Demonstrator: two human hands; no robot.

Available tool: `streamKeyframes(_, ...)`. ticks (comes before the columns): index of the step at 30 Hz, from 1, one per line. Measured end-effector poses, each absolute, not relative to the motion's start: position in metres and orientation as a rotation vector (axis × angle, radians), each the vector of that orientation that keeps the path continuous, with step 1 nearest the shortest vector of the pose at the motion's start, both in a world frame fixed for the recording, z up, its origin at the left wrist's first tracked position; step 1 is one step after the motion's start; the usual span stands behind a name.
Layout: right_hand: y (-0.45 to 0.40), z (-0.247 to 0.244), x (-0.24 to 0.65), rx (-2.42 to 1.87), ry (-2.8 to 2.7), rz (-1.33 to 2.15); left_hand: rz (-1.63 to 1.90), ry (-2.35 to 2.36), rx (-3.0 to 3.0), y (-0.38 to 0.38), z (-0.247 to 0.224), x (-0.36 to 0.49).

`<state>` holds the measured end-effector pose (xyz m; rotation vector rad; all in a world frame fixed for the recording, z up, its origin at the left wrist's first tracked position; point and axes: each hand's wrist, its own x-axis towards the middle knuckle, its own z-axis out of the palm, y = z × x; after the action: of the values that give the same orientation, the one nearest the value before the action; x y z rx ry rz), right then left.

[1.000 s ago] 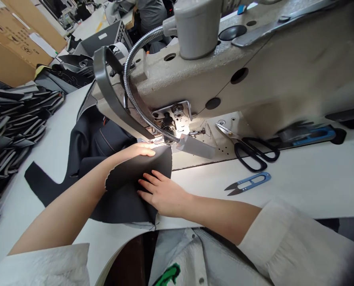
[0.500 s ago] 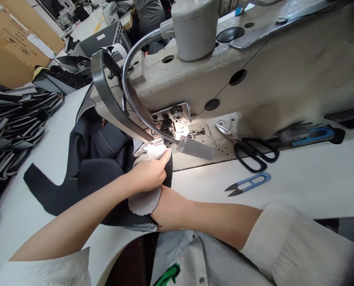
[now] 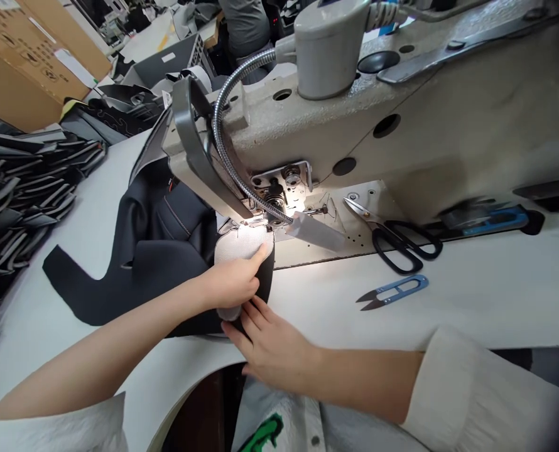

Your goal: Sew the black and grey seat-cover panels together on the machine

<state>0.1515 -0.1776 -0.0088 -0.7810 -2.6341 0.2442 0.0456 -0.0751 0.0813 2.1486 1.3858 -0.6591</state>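
Observation:
A light grey fabric piece (image 3: 235, 247) lies on black fabric (image 3: 166, 267), its far edge under the lit needle area of the sewing machine (image 3: 279, 141). My left hand (image 3: 235, 279) rests on the grey piece, index finger stretched toward its right edge near the presser foot, the other fingers curled. Nearer to me, my right hand (image 3: 270, 342) has its fingers spread at the near edge of the grey piece and the black fabric, thumb apart from them. The fingertips of both hands are close together.
Black-handled scissors (image 3: 392, 242) lie on the machine bed and table (image 3: 472, 289), with blue thread snips (image 3: 397, 290) in front. Stacked dark pieces (image 3: 20, 207) fill the far left, near a cardboard box (image 3: 39, 63). A person (image 3: 245, 28) is in the background.
The grey piece has moved further toward the needle and lies flatter. My right hand has come out from beside the fabric and its fingers now show spread. The view has shifted slightly.

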Motion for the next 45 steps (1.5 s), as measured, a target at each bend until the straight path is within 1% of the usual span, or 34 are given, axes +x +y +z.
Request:
streamKeyframes(4, -0.183, -0.014, 0.149, -0.821, -2.66, 0.257, -0.744, 1.404, 2.128, -0.065, 0.083, 0.053)
streamKeyframes(8, -0.17, -0.013, 0.158, -0.842, -2.612, 0.249, -0.706, 1.441, 2.187, -0.064, 0.08, 0.06)
streamKeyframes(14, -0.156, -0.011, 0.17, -0.826, -2.615, -0.099, -0.669, 1.384, 2.155, -0.081, 0.078, 0.054)
streamKeyframes(16, -0.154, -0.01, 0.172, -0.827, -2.594, -0.177, -0.604, 1.38, 2.132, -0.082, 0.076, 0.053)
streamKeyframes(20, -0.145, -0.007, 0.178, -0.813, -2.597, -0.227, -0.407, 1.432, 2.156, -0.075, 0.067, 0.055)
streamKeyframes(26, -0.136, -0.007, 0.185, -0.795, -2.593, -0.294, -0.403, 1.401, 2.244, -0.081, 0.062, 0.048)
streamKeyframes(31, -0.132, -0.009, 0.186, -0.8, -2.506, -0.357, -0.201, 1.342, 2.249, -0.083, 0.055, 0.046)
streamKeyframes(34, -0.124, -0.009, 0.189, -0.803, -2.481, -0.415, -0.159, 1.383, 2.285, -0.073, 0.052, 0.052)
streamKeyframes(39, -0.107, -0.014, 0.193, -0.863, -2.447, -0.392, -0.234, 1.495, 2.44, -0.06, 0.05, 0.055)
streamKeyframes(45, -0.098, -0.02, 0.192, -0.997, -2.428, -0.303, 0.012, 1.487, 2.618, -0.053, 0.035, 0.05)
